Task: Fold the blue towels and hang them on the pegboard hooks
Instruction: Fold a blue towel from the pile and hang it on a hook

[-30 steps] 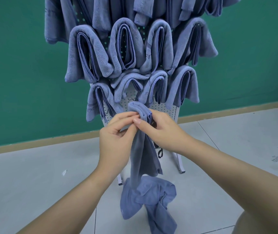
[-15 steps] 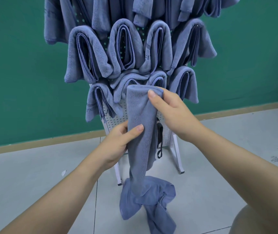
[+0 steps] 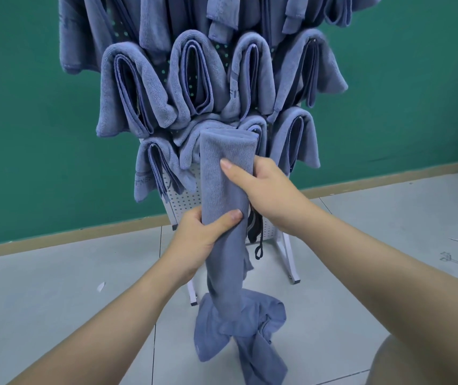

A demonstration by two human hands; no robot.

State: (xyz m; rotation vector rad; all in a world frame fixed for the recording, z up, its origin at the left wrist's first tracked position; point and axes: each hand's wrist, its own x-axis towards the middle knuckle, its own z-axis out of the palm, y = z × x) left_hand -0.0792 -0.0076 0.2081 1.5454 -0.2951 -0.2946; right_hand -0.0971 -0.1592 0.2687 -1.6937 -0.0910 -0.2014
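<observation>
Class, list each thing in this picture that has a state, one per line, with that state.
Held towel: folded into a long strip, upright, lower end trailing on the floor.
Left hand: grips the strip low down.
Right hand: grips it higher up.
Hung towels: folded, draped over hooks.
Pegboard: standing, mostly covered.

A blue towel, folded into a long narrow strip, is held upright in front of the pegboard; its flat top edge reaches the lowest row of hung towels, and its lower end trails onto a crumpled blue towel on the floor. The white pegboard stands on legs near the green wall, covered by rows of folded blue towels draped in loops over its hooks.
</observation>
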